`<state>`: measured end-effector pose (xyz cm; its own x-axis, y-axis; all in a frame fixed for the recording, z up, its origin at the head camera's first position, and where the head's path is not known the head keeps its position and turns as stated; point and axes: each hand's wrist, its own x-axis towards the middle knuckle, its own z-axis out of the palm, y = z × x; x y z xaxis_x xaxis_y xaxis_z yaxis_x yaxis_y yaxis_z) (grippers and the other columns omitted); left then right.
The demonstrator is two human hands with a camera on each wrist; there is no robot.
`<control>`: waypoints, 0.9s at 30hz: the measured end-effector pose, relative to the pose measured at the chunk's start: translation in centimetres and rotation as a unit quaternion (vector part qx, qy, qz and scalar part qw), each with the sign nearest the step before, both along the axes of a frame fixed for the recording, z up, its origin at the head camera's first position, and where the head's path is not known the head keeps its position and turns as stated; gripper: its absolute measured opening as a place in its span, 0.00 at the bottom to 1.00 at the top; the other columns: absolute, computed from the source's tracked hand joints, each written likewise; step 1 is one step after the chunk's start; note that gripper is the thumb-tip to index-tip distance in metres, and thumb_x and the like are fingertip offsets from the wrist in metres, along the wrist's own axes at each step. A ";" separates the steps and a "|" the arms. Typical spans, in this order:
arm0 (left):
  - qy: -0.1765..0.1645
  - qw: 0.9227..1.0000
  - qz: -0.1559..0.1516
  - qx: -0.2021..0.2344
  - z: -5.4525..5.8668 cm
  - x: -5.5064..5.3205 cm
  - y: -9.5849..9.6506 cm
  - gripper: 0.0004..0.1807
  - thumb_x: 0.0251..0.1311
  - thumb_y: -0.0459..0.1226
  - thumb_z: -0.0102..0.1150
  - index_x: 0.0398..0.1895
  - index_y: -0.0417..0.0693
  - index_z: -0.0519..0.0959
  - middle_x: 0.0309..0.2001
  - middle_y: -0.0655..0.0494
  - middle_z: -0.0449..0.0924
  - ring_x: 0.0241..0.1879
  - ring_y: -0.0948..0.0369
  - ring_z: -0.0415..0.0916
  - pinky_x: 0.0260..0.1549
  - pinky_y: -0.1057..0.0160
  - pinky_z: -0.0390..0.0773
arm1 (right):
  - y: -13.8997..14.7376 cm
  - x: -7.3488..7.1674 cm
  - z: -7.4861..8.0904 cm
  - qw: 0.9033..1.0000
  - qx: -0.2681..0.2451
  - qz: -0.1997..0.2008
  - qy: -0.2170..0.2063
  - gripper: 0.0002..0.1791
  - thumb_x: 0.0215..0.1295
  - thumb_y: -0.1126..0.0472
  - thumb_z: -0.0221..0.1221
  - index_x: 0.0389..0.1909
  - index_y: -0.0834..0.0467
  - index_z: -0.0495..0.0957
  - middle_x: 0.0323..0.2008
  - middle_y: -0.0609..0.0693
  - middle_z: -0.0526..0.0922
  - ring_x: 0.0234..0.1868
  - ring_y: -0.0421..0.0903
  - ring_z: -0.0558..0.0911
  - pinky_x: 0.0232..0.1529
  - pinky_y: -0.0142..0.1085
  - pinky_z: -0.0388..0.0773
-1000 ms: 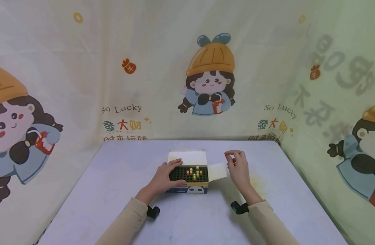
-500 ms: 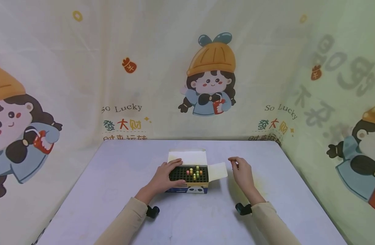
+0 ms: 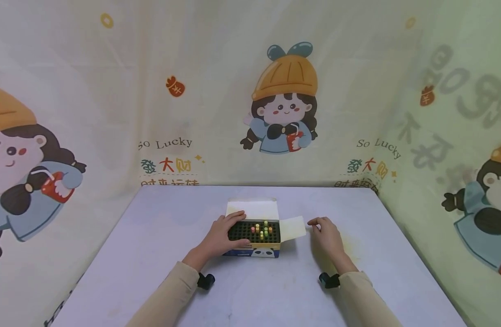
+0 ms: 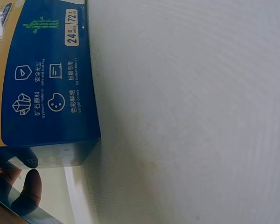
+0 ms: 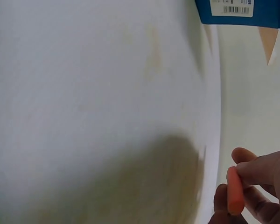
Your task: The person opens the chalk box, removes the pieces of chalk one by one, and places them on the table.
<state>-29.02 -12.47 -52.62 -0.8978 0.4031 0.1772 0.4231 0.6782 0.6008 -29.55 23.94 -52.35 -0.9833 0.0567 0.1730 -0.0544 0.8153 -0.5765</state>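
A blue and yellow chalk box (image 3: 264, 252) with a panda print stands mid-table, its white lid raised at the back. Its black holder is full of holes, and several coloured chalk sticks (image 3: 261, 231) stand upright in the right half. My left hand (image 3: 221, 235) grips the box's left end, thumb along the front and fingers towards the back. In the left wrist view the printed side of the box (image 4: 51, 93) fills the left edge. To the right of the box, my right hand (image 3: 329, 235) pinches an orange chalk stick (image 5: 234, 191), clearest in the right wrist view.
A white side flap (image 3: 292, 228) sticks out from the box towards my right hand. The white table (image 3: 172, 213) carries faint yellowish stains near the right arm. Cartoon-printed curtains (image 3: 217, 91) hang behind it and on both sides.
My right hand has moved a little rightward and towards me, away from the box flap. The left hand keeps its hold on the box, and the chalk sticks in the holder look the same.
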 end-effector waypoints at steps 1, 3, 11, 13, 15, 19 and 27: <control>0.000 1.000 0.000 0.001 0.0 0.0 0.0 0.49 0.57 0.67 0.67 0.79 0.62 0.65 0.81 0.64 0.58 0.78 0.31 0.48 0.70 0.22 0.47 | 0.0 0.0 -0.1 1.000 0.000 -0.002 -0.004 0.11 0.73 0.69 0.55 0.46 0.62 0.85 0.52 0.63 0.82 0.53 0.62 0.82 0.51 0.56 0.79; -0.001 1.000 -0.001 0.003 0.0 0.1 -0.1 0.49 0.57 0.67 0.67 0.79 0.62 0.65 0.81 0.64 0.58 0.78 0.31 0.48 0.70 0.22 0.47 | 0.1 0.0 -0.2 1.000 0.000 -0.002 -0.011 0.11 0.72 0.69 0.54 0.46 0.63 0.85 0.51 0.63 0.82 0.53 0.63 0.82 0.51 0.57 0.78; -0.007 1.000 0.000 -0.001 0.4 0.1 0.1 0.48 0.58 0.67 0.67 0.80 0.63 0.64 0.81 0.65 0.57 0.79 0.31 0.46 0.71 0.23 0.46 | 0.5 -0.1 -0.6 1.000 0.007 0.010 -0.028 0.10 0.70 0.71 0.55 0.43 0.65 0.85 0.46 0.62 0.81 0.46 0.58 0.82 0.49 0.54 0.79; -0.006 1.000 0.000 -0.003 0.4 0.1 0.1 0.48 0.58 0.66 0.67 0.80 0.63 0.64 0.81 0.64 0.57 0.79 0.32 0.47 0.71 0.23 0.46 | 0.6 -0.2 -0.7 0.999 0.010 0.012 -0.031 0.10 0.70 0.71 0.55 0.43 0.65 0.85 0.45 0.62 0.81 0.47 0.58 0.82 0.50 0.54 0.79; -0.006 1.000 0.001 -0.004 0.5 0.1 0.1 0.48 0.58 0.66 0.67 0.80 0.62 0.65 0.81 0.64 0.58 0.79 0.32 0.47 0.71 0.23 0.47 | 0.5 -0.2 -0.8 0.999 0.012 0.013 -0.037 0.10 0.70 0.72 0.55 0.44 0.66 0.85 0.46 0.62 0.81 0.47 0.58 0.82 0.51 0.54 0.80; -0.006 1.000 0.002 -0.006 0.4 0.2 0.1 0.48 0.58 0.65 0.68 0.80 0.62 0.65 0.81 0.64 0.58 0.79 0.32 0.48 0.70 0.23 0.47 | 0.4 -0.4 -0.9 0.998 0.010 0.009 -0.053 0.10 0.71 0.72 0.55 0.45 0.66 0.84 0.46 0.62 0.81 0.48 0.58 0.82 0.52 0.53 0.80; -0.007 1.000 0.003 -0.004 0.5 0.2 0.2 0.48 0.58 0.65 0.68 0.80 0.62 0.65 0.81 0.64 0.58 0.79 0.32 0.48 0.70 0.23 0.47 | 0.5 -0.6 -0.9 0.998 0.009 0.006 -0.063 0.11 0.71 0.71 0.54 0.46 0.66 0.84 0.48 0.63 0.80 0.50 0.58 0.81 0.53 0.54 0.79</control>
<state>-28.83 -12.31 -52.15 -0.9025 0.3996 0.1609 0.4106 0.6849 0.6020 -30.11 24.45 -53.29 -0.9979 0.0423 0.0484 0.0075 0.8248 -0.5653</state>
